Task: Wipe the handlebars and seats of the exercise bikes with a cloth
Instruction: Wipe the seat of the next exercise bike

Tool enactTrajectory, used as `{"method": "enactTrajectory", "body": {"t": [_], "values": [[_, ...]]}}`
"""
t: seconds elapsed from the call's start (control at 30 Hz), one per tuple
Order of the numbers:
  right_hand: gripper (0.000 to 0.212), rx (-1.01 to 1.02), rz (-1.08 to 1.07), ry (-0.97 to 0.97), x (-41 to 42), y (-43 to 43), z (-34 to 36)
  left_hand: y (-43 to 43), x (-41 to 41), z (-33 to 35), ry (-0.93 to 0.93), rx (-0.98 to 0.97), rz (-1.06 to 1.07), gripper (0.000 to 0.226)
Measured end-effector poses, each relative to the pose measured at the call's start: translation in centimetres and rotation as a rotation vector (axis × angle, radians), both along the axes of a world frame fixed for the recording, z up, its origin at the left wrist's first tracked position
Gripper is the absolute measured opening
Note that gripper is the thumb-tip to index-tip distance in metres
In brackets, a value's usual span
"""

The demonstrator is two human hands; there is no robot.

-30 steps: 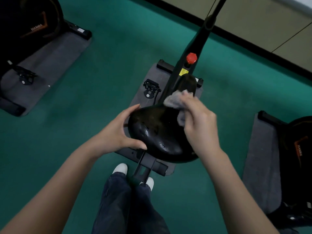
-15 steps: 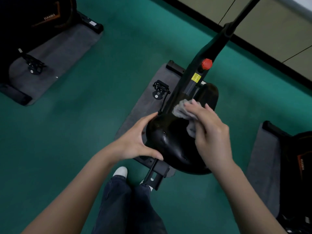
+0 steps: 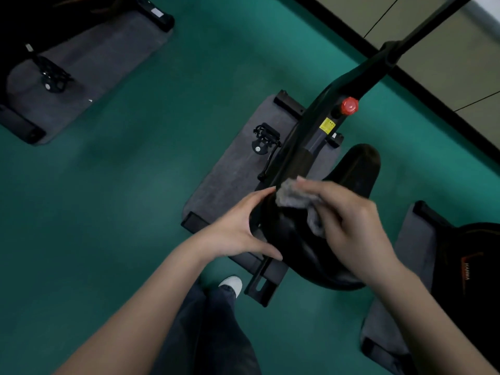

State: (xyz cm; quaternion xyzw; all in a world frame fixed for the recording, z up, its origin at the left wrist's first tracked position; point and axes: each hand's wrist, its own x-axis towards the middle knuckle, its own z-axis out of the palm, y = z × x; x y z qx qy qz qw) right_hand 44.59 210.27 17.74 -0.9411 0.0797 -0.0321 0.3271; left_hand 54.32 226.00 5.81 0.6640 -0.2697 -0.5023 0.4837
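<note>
- Cloth (image 3: 293, 196) position is the main change: over the last second the grey wad has slid across the front of the black seat (image 3: 289, 234) towards the person's left, and its edge now sits just beside the left fingertips.
- Judgement: the front of the seat is being covered stroke by stroke. The broad rear part under the right wrist may still need a pass. No handlebars are in view, so that half of the job looks to be still ahead.
- Right hand (image 3: 351, 226) reaches in from the right, palm down over the seat top, fingers curled round the cloth and pressing it to the seat. It is slightly blurred, which suggests it is mid-stroke.
- Left hand (image 3: 235, 228) braces the seat's left edge, fingers spread along the front side and thumb hooked at the rear, cupping it.
- Seat stands above the grey mat (image 3: 230, 174) on the green floor (image 3: 135, 185), directly in front of the person's legs.
</note>
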Motion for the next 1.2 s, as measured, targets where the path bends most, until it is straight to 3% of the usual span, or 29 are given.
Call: {"method": "enactTrajectory", "body": {"t": [0.2, 0.37, 0.5, 0.8, 1.03, 1.13, 1.2], "values": [[0.021, -0.272, 0.095, 0.416, 6.2, -0.2, -1.9, 0.3, 0.1, -0.9, 0.062, 0.029, 0.012, 0.113], [0.025, -0.27, 0.371, 0.531, 7.4, 0.8, -1.5, 0.6, 0.3, -1.5, 0.159, 0.046, 0.035, 0.093], [0.031, -0.143, 0.491, 0.476, 6.0, 0.9, -0.6, 0.5, 0.3, -1.6, 0.179, -0.005, 0.072, 0.075], [0.036, 0.042, 0.51, 0.358, 2.8, 0.5, 0.4, 0.5, 2.2, 0.4, 0.099, -0.053, 0.006, 0.091], [0.039, 0.134, 0.461, 0.363, -1.0, 0.4, 1.3, 0.3, 2.5, 1.0, 0.074, -0.072, -0.008, 0.08], [0.032, 0.246, 0.372, 0.359, -3.5, -0.3, 2.1, 0.4, 2.3, 0.8, 0.079, -0.081, -0.009, 0.08], [0.025, 0.325, 0.185, 0.284, -4.8, -1.1, 2.5, 0.3, 2.2, 0.8, 0.079, -0.083, -0.009, 0.081]]}}
